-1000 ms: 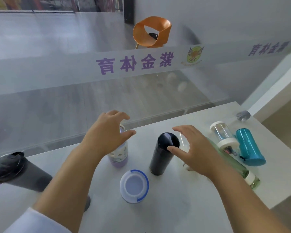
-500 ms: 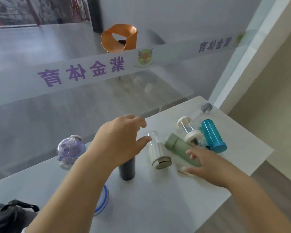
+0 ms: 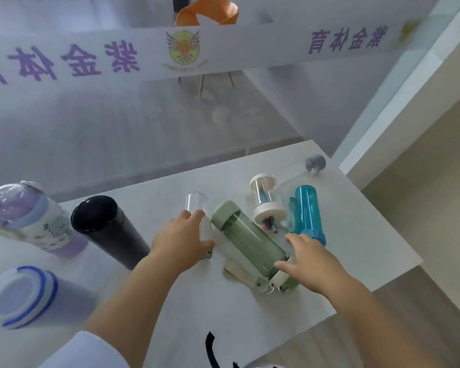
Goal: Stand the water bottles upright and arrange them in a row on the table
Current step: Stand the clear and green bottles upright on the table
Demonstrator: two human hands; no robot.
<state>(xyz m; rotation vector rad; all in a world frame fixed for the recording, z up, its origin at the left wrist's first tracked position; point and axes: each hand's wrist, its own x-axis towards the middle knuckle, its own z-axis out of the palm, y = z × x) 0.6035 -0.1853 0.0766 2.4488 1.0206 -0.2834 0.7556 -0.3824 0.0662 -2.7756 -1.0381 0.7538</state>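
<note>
Three bottles stand upright at the left of the white table [image 3: 361, 251]: a lavender printed bottle [image 3: 29, 224], a black tumbler [image 3: 109, 229] and a white cup with a blue-rimmed lid [image 3: 24, 296]. My left hand [image 3: 181, 243] is closed around a small clear bottle [image 3: 196, 204] lying on its side. Right beside it lies a green bottle [image 3: 247, 240]; my right hand [image 3: 310, 262] rests on its strap end, fingers spread. A clear bottle with a white cap [image 3: 266, 200], a teal bottle [image 3: 307, 211] and a clear bottle with a grey cap [image 3: 315, 163] also lie on their sides.
A glass wall with a frosted lettered band [image 3: 223, 51] runs along the table's far edge. The table ends just right of the teal bottle, with floor [image 3: 422, 208] beyond. A black strap [image 3: 210, 349] lies at the near edge.
The view has swung right and down. My left hand left the black tumbler and closed on the small clear bottle. My right hand slid onto the green bottle's near end.
</note>
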